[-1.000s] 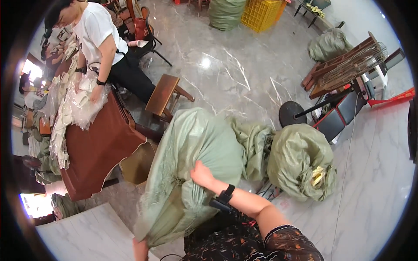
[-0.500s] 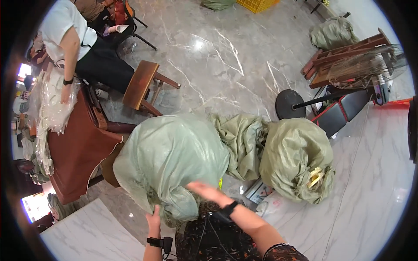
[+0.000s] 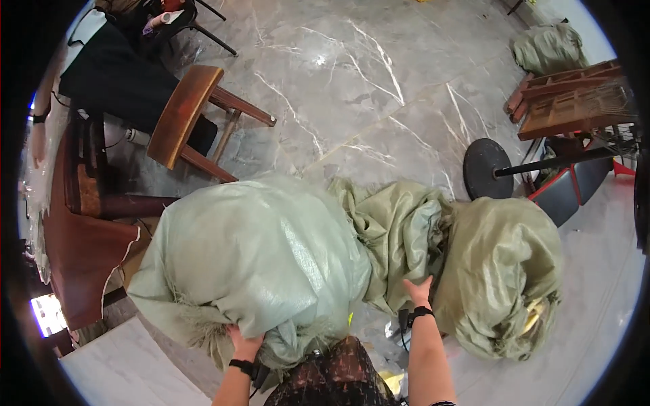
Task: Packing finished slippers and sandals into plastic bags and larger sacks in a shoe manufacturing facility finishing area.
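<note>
Three crumpled green woven-plastic sacks sit side by side nearest; the left hand is at the leftmost, grip hidden, cannot tell; the right hand, grip wide, at the middle one.

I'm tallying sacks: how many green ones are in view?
4: the large pale sack at front left, the crumpled sack mid-row, the bulging sack right of that, and the far sack at upper right. More may be hidden.
</note>
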### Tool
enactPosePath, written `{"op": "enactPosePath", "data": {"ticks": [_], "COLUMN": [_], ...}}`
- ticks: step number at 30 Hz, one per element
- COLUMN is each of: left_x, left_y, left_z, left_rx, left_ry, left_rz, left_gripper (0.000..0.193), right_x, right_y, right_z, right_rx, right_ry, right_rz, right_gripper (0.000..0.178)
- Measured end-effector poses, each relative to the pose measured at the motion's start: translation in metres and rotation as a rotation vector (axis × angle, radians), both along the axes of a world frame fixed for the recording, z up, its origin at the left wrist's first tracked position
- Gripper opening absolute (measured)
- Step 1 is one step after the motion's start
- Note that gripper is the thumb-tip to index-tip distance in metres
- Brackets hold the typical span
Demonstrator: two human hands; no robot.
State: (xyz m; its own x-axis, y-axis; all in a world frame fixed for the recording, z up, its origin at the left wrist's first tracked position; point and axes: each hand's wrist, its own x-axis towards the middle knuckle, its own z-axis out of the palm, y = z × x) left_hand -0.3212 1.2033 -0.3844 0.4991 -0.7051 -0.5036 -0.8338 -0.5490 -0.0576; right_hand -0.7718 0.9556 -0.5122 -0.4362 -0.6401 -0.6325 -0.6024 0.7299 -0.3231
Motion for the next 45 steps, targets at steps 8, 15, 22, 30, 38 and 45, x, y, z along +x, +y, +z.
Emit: {"op": "enactPosePath", "data": {"ticks": [8,15,22,30,38,45], "left_x": [0.001,0.003,-0.02,0.026,0.013,-0.041], "left_y": [-0.02,0.017,0.054,-0.03,-0.019,-0.077], "left_z": [0.052,0.201,0.338,0.426,0.446,0.467], "left_rx": [-0.191,-0.203,-0.723,-1.143,-1.189,-1.11], "left_ry": [0.31,0.425,1.182,1.987,2.076,2.013], "left_rz": [0.078,0.289,0.24,1.438,1.51,1.621], "left_gripper": [0.07,0.079,0.066,0.046,0.046,0.046], "right_x": [0.107,0.22,0.329,0.308,0.187,0.222], "right_y": [0.053,0.104,0.133,0.121,0.069,-0.014], "right_z": [0.047,0.379,0.574,0.609,0.552,0.523], "right_rx": [-0.105,-0.128,-0.262,-0.569,-0.494,0.006], "right_ry": [-0.579,-1.367,-1.804,-1.211,-0.457,-0.533], "right_rz": [-0.047,0.577,0.965,1.219,1.104,1.244], "right_gripper": [0.024,0.018,0.014,0.053,0.093,0.047]}}
